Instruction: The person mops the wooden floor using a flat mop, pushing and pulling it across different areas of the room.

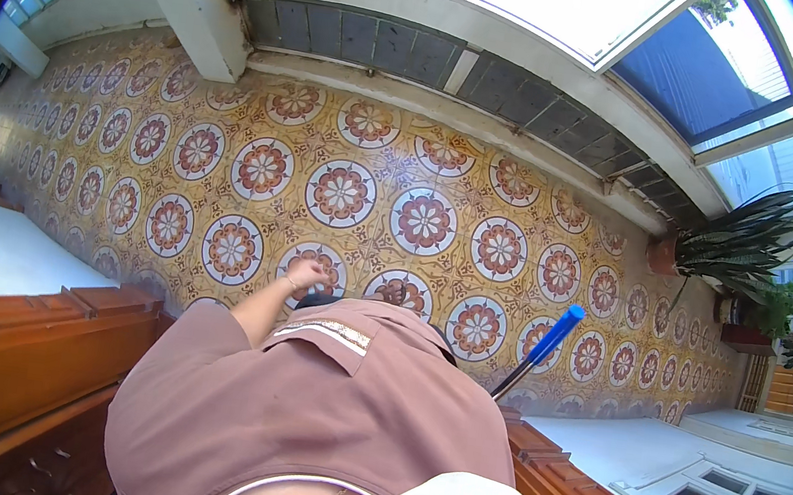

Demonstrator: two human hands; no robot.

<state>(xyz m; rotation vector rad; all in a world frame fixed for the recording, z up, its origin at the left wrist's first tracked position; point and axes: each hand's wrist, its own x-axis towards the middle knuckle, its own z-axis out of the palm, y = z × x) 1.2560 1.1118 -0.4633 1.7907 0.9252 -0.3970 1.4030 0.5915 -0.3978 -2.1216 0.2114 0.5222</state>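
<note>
My left hand (311, 274) half curled, any hold indeterminable, blue-tipped pole (551, 335) to my right, pot (662, 254) holding spiky plant (739, 248), planter (748, 337) holding bush (782, 303)

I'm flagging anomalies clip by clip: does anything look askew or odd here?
Slightly odd: the blue-ended pole juts up at a slant beside the mauve top, with no hand visible on it; its lower part is hidden.
</note>
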